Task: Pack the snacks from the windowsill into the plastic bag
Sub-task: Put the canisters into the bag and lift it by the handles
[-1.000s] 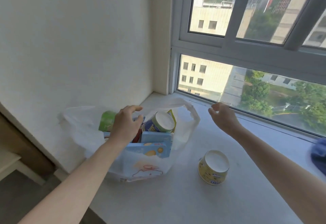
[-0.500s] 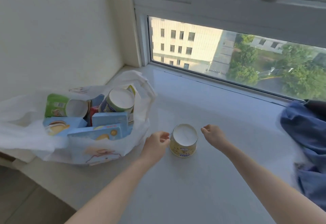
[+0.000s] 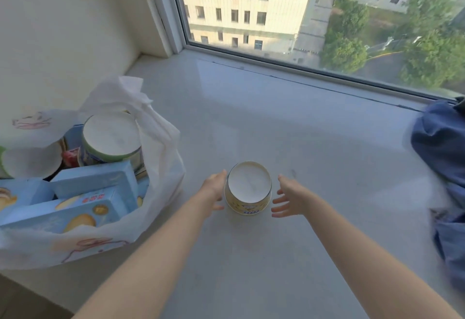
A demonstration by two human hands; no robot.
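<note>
Head view: yellow tub (image 3: 247, 193) (label unreadable) between left hand (image 3: 214, 192) and right hand (image 3: 289, 197).

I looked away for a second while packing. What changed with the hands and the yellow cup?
Both hands came down from the bag area to flank the yellow cup: left hand touches its side, right hand is open beside it. The cup is not lifted; the plastic bag stays full.

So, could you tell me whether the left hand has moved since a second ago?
Yes. The left hand has left the plastic bag and gone right across the windowsill to the yellow cup.
</note>
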